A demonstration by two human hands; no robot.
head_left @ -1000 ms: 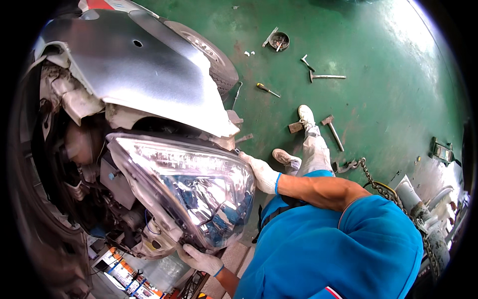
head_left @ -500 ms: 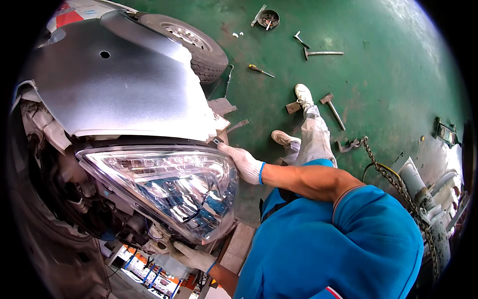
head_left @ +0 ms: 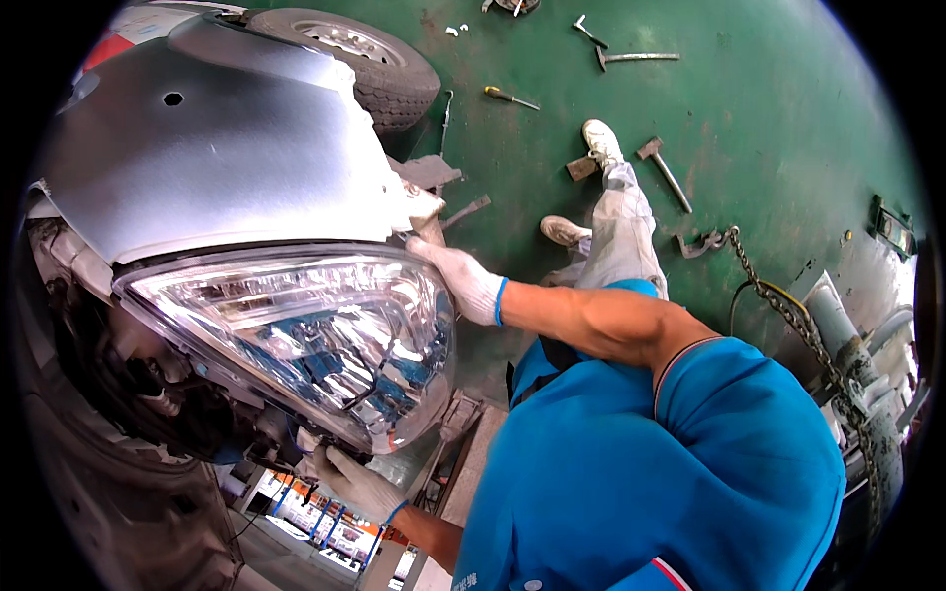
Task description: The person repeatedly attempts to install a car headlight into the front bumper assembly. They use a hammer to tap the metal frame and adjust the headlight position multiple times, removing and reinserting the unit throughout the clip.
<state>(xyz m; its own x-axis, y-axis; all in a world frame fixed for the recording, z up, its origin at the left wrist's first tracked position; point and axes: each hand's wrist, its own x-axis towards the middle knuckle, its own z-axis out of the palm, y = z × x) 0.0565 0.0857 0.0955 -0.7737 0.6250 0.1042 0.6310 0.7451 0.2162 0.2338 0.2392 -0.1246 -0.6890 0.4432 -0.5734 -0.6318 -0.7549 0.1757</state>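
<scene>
And the wedge-shaped, clear-plastic headlamp (head_left: 325, 340) has closed up to the bare silver metal fender (head_left: 236, 148), lying now right along its edge! The white-gloved right hand (head_left: 461, 281) clamps its upper outer corner; the white-gloved left hand (head_left: 363, 485) is beneath, finger grip hidden, can't tell. Best support both ends evenly, avoiding scrapes.

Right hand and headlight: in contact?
Touching. The head view shows the gloved right hand against the headlight at its upper right corner, no gap between them.
</scene>
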